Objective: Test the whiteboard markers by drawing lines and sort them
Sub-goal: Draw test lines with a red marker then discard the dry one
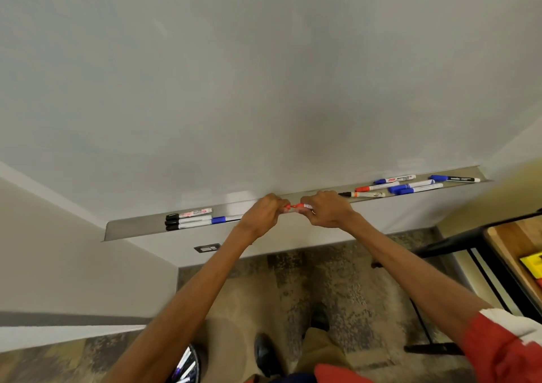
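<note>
A big white whiteboard fills the wall in front of me, with a long grey metal tray along its bottom edge. My left hand and right hand meet over the middle of the tray, between a bunch of black and blue markers at its left end and a mixed bunch at its right. Both hands grip one little red-and-white marker, one at each end.
</note>
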